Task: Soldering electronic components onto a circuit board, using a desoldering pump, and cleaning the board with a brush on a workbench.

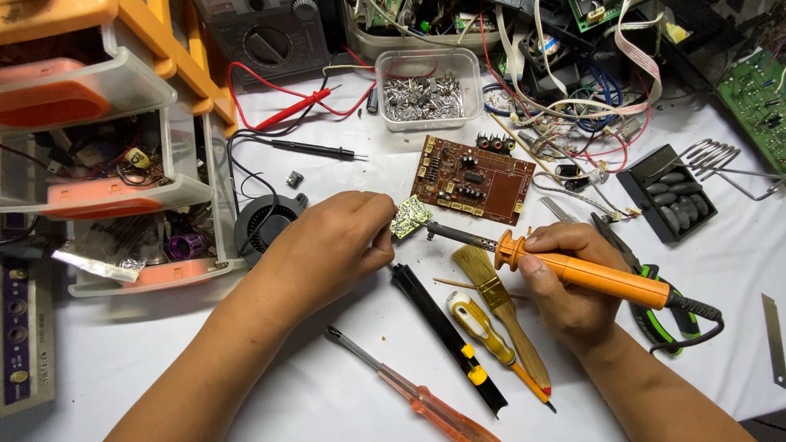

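Observation:
My left hand (332, 241) pinches a small green circuit board (410, 216) at its left edge, holding it just above the white table. My right hand (565, 282) grips an orange soldering iron (602, 278) by its handle, the dark metal tip pointing left and touching the small board's lower right corner. A larger brown circuit board (475, 178) lies flat just behind them.
Below the hands lie a black desoldering pump (446, 327), a yellow screwdriver (483, 327), a wooden brush (499, 303) and a red screwdriver (417, 401). Green-handled pliers (655, 286) sit under the iron. A drawer cabinet (115, 164) stands left; a clear tub (426, 86), multimeter probes (303, 106) and tangled wires (573, 98) are behind.

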